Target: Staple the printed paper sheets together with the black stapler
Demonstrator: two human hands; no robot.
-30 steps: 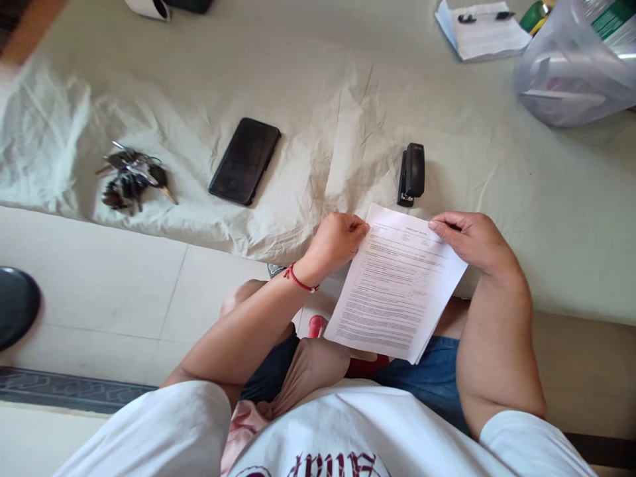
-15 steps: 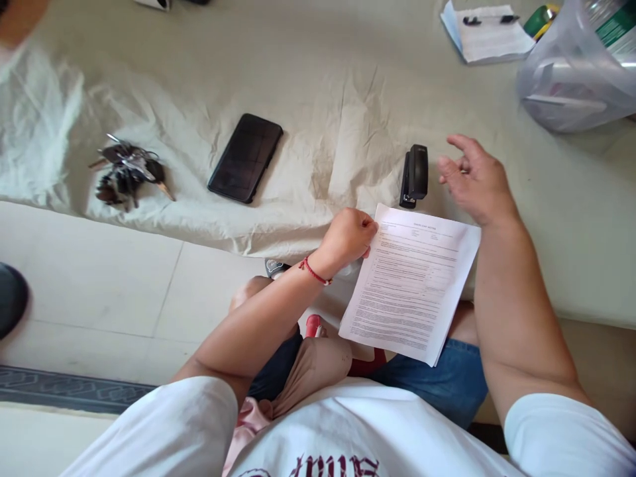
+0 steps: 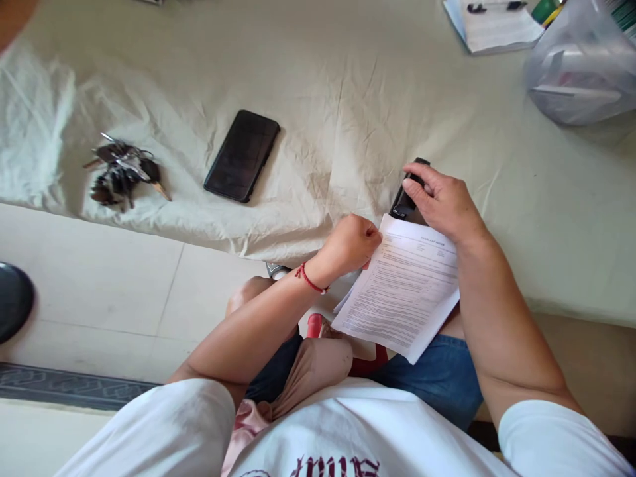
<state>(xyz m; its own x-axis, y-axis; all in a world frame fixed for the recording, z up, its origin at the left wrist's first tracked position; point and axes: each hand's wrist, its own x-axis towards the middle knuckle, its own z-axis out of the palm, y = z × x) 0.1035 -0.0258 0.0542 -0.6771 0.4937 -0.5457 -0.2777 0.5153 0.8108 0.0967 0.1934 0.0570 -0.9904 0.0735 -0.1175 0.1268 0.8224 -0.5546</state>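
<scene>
My left hand point(image 3: 352, 242) pinches the upper left corner of a stack of printed papers point(image 3: 397, 291), which hangs over my lap at the cloth's edge. Beyond the top edge of the papers is a black stapler point(image 3: 403, 204), tilted a little to the right. My right hand point(image 3: 444, 199) has its thumb and fingers around the stapler's far end. The stapler's near end is close to the papers' top left corner; whether they touch I cannot tell.
A black phone point(image 3: 242, 156) and a bunch of keys point(image 3: 126, 173) lie on the cream cloth point(image 3: 308, 86) to the left. At the far right stand a translucent plastic bin point(image 3: 579, 89) and a notepad point(image 3: 501, 30) with a black pen point(image 3: 497, 6) on it.
My right hand has moved left and closed on the stapler, which now leans more to the right. The papers have shifted slightly, still in my left hand.
</scene>
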